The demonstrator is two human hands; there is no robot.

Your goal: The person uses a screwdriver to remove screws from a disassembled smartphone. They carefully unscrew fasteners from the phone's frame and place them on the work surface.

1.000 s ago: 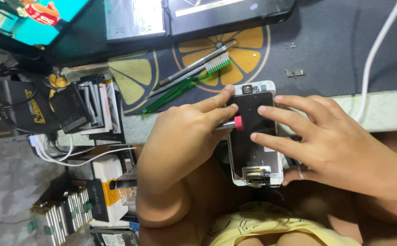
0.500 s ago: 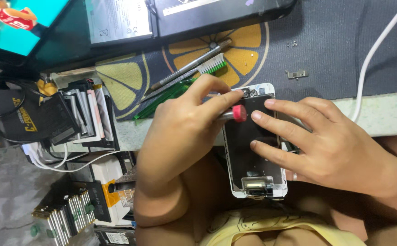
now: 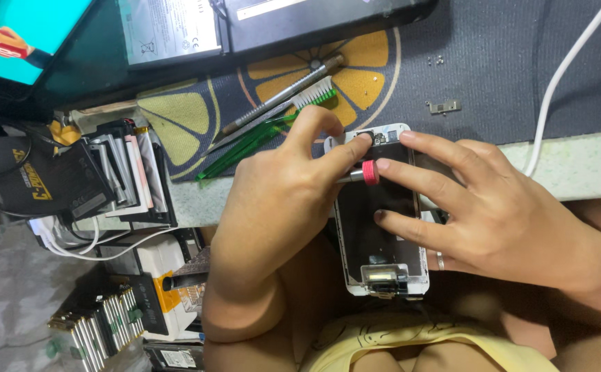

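Phone [image 3: 382,227], opened, with a white frame and dark inner face, lies over the person's lap, its far end reaching the edge of a grey mat [image 3: 493,69]. Its long axis runs from the body out toward the mat, with a small metal part at the near end. The left hand [image 3: 280,207] is closed around a thin screwdriver [image 3: 364,173] with a pink cap, tip toward the phone's far end. The right hand [image 3: 483,207] lies spread on the phone, fingers open, pinning it down without gripping. The phone looks light, stiff and fragile, likely slippery; it seems best held by its long side edges, not its bare inside. Farther out on the mat lie a green toothbrush [image 3: 273,127], a tiny metal bracket [image 3: 444,107] and a white cable [image 3: 562,76]. At the left stand stacked phone parts [image 3: 125,176].
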